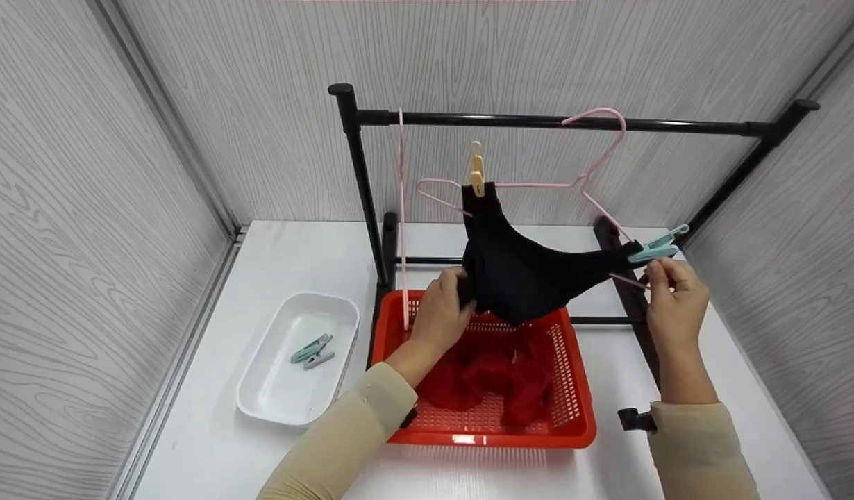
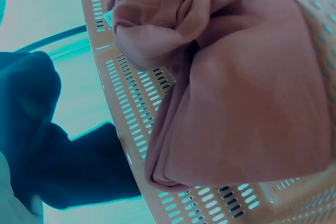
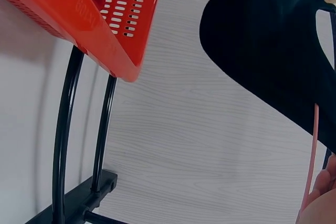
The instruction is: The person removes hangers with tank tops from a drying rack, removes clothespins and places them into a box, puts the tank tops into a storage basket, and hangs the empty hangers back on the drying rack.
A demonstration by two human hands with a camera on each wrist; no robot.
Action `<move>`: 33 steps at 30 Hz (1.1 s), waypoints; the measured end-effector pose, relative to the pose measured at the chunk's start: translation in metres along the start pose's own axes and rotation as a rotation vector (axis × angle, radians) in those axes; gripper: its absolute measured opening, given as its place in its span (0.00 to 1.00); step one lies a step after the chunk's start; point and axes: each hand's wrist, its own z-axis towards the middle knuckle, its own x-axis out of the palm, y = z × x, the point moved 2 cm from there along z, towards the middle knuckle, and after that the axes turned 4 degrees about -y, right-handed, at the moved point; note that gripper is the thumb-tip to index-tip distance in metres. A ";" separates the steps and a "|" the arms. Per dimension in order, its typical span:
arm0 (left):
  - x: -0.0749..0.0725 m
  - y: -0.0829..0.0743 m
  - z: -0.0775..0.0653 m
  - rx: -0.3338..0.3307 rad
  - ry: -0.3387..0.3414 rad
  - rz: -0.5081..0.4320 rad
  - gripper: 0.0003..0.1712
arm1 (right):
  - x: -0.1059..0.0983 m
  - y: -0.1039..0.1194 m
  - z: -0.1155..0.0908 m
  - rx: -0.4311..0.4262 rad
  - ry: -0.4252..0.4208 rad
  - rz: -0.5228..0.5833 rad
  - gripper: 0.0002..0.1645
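Black underwear [image 1: 524, 267] hangs from a pink hanger [image 1: 545, 185]. A yellow clothespin [image 1: 477, 177] clips its upper left corner, and a mint clothespin [image 1: 655, 248] clips the right corner. My left hand [image 1: 437, 312] grips the garment's left lower edge, with the fingertips partly hidden by the cloth. Just below the mint clothespin, my right hand [image 1: 679, 305] pinches the hanger's right end, thumb against forefinger. In the right wrist view, the fingers [image 3: 326, 177] lie at the lower right beside the hanger rod [image 3: 313, 150] and black cloth [image 3: 273, 40].
A black rack [image 1: 496, 121] carries the hanger and another pink hanger [image 1: 402, 222] at left. Below stands a red basket [image 1: 580, 410] with red clothing [image 1: 479, 371]. At left, a white tray [image 1: 264, 389] holds a mint clothespin [image 1: 311, 348] and a greyish one [image 1: 320, 360].
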 end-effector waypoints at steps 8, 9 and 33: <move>-0.012 0.006 -0.007 0.038 0.061 -0.091 0.25 | 0.001 -0.011 0.000 0.007 0.000 0.017 0.09; -0.013 0.006 -0.007 0.038 0.086 -0.099 0.25 | 0.001 -0.006 -0.001 0.005 -0.001 0.021 0.09; -0.003 0.029 -0.010 -0.096 0.634 0.106 0.23 | 0.001 -0.024 -0.009 -0.005 0.100 -0.053 0.10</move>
